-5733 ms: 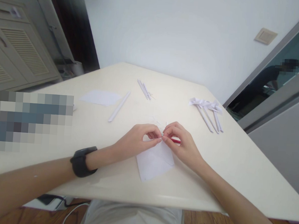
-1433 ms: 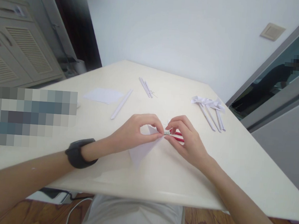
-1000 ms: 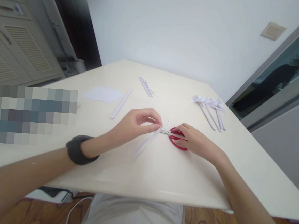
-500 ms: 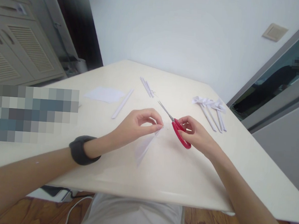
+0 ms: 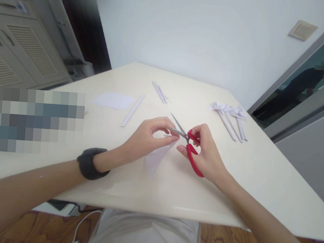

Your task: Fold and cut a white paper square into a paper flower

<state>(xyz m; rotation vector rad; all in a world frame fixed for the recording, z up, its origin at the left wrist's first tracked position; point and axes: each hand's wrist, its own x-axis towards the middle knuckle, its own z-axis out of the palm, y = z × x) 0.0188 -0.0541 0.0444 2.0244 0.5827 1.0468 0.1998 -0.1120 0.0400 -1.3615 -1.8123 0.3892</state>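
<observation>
Over the middle of the white table, my left hand (image 5: 157, 134) pinches one corner of a thin white piece of paper (image 5: 157, 159), which hangs below the fingers as a pointed triangle. A dark band is on that wrist. My right hand (image 5: 206, 150) holds red-handled scissors (image 5: 194, 160) with its fingers in the loops. The scissor blades are spread apart and point to the far left; the nearer blade lies by my left fingertips, just above the pinched corner. Whether the blade touches the paper I cannot tell.
White paper sheets (image 5: 114, 100) and a rolled paper stick (image 5: 133, 110) lie at the table's left. Several thin paper sticks (image 5: 159, 92) lie farther back. Sticks with folded paper tops (image 5: 230, 120) rest at the right. A wall stands behind the table (image 5: 184, 200).
The scissors have opened and shifted left towards my left fingertips, my right thumb moving away from the fingers. My left hand still pinches the paper in nearly the same place.
</observation>
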